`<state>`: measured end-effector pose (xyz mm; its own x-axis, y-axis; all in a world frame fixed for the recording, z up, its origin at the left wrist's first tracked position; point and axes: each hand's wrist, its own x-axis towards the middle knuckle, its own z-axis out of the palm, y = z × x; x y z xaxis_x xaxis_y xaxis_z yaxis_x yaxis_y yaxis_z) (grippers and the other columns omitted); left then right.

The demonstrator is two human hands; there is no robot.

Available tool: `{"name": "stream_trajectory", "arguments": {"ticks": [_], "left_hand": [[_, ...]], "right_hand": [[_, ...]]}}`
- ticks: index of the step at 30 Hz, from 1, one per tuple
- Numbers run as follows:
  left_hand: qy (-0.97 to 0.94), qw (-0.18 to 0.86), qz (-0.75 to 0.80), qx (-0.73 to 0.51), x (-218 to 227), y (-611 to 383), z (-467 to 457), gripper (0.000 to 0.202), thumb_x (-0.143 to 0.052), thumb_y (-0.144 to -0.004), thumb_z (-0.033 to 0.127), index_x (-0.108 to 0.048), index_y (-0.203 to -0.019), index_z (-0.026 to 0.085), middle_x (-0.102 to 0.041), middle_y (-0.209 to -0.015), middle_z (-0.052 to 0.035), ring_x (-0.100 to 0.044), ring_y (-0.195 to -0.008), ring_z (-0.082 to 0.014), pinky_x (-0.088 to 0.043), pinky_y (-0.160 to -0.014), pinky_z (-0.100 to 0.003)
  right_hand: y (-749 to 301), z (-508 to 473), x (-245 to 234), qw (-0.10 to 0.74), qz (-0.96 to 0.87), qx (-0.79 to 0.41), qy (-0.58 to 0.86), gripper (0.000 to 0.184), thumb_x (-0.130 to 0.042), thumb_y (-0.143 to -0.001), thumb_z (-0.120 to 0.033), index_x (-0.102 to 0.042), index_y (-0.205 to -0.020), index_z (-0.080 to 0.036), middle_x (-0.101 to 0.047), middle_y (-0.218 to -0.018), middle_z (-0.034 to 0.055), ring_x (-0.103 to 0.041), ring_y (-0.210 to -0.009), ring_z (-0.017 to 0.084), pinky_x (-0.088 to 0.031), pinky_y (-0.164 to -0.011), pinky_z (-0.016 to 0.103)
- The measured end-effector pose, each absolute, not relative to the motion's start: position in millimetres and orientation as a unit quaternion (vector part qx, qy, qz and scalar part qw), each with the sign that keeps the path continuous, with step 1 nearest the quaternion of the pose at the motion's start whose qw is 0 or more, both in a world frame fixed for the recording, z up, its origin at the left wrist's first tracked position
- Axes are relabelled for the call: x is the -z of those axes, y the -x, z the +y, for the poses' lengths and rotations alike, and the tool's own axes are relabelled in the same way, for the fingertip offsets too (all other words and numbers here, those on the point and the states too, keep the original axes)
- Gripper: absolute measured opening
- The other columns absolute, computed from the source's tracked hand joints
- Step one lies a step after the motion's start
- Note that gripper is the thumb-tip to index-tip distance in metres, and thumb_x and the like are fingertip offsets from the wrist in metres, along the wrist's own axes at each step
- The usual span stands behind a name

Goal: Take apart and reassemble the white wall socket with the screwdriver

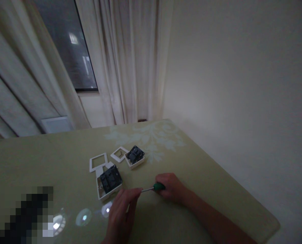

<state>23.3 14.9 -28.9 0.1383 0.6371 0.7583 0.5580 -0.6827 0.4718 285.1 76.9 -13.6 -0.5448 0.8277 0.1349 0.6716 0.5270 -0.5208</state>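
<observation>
My right hand [170,186] is wrapped around the green handle of a screwdriver [159,186], its metal shaft pointing left. At the shaft's end, the thumb and fingers of my left hand [124,206] pinch together; anything small between them is hidden. Just beyond my left hand lies a larger white wall box [100,193] with a black switch or socket module [111,178] sitting tilted in it. Farther back, a smaller white box [135,164] carries a second black module [135,154], also askew.
Two white cover frames, a larger one [91,165] and a smaller one [114,156], lie behind the boxes. Small screws [120,154] show inside the smaller frame. A blurred dark object [24,217] is at lower left. The wall [229,101] borders the table's right side; curtains [130,67] hang behind.
</observation>
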Motion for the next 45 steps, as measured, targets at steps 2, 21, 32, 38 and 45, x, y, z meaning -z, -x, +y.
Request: {"name": "stream_trajectory", "arguments": {"ticks": [2, 21, 32, 38, 45], "left_hand": [[-0.77, 0.022, 0.391, -0.503, 34, -22, 14, 0.026, -0.059, -0.107, 0.012, -0.075, -0.119, 0.029, -0.088, -0.104, -0.0021, -0.084, -0.091, -0.0205, -0.063, -0.095, -0.036], [-0.598, -0.047, 0.711, -0.368, 16, 62, 64, 0.058, -0.041, -0.11, 0.055, -0.053, -0.152, 0.017, -0.068, -0.141, -0.0223, -0.06, -0.135, -0.0467, -0.045, -0.11, -0.072], [-0.689, 0.105, 0.594, -0.401, 40, 68, 73, 0.051, -0.052, -0.102, 0.055, -0.066, -0.137, 0.021, -0.076, -0.131, -0.0159, -0.07, -0.125, -0.0388, -0.055, -0.111, -0.061], [-0.721, 0.295, 0.493, -0.387, 20, 36, 57, 0.044, -0.061, -0.101, 0.052, -0.07, -0.138, 0.028, -0.075, -0.127, -0.0123, -0.074, -0.119, -0.0334, -0.06, -0.106, -0.05], [-0.699, 0.421, 0.439, -0.376, -4, 11, 32, 0.031, -0.079, -0.087, 0.037, -0.076, -0.117, 0.028, -0.078, -0.114, -0.0064, -0.073, -0.111, -0.0306, -0.058, -0.1, -0.042]], "right_hand": [[-285, 78, 15, 0.194, -0.852, -0.2, 0.443, 0.029, -0.07, -0.096, -0.039, -0.06, -0.075, -0.022, -0.067, -0.076, 0.0026, -0.054, -0.071, 0.018, -0.029, -0.066, 0.03], [-286, 82, 14, 0.221, -0.83, -0.184, 0.479, 0.037, -0.069, -0.097, -0.042, -0.056, -0.07, -0.02, -0.063, -0.072, 0.0008, -0.05, -0.067, 0.015, -0.028, -0.066, 0.027], [-286, 84, 14, 0.242, -0.82, -0.209, 0.474, 0.035, -0.067, -0.093, -0.042, -0.053, -0.07, -0.021, -0.059, -0.072, 0.0009, -0.048, -0.069, 0.016, -0.028, -0.068, 0.029], [-279, 87, 9, 0.295, -0.775, -0.251, 0.499, 0.049, -0.06, -0.097, -0.06, -0.047, -0.069, -0.022, -0.048, -0.068, -0.0024, -0.044, -0.067, 0.016, -0.026, -0.067, 0.03], [-269, 77, -2, 0.347, -0.716, -0.339, 0.503, 0.056, -0.06, -0.097, -0.069, -0.049, -0.069, -0.022, -0.046, -0.066, -0.0044, -0.044, -0.067, 0.015, -0.033, -0.067, 0.029]]}}
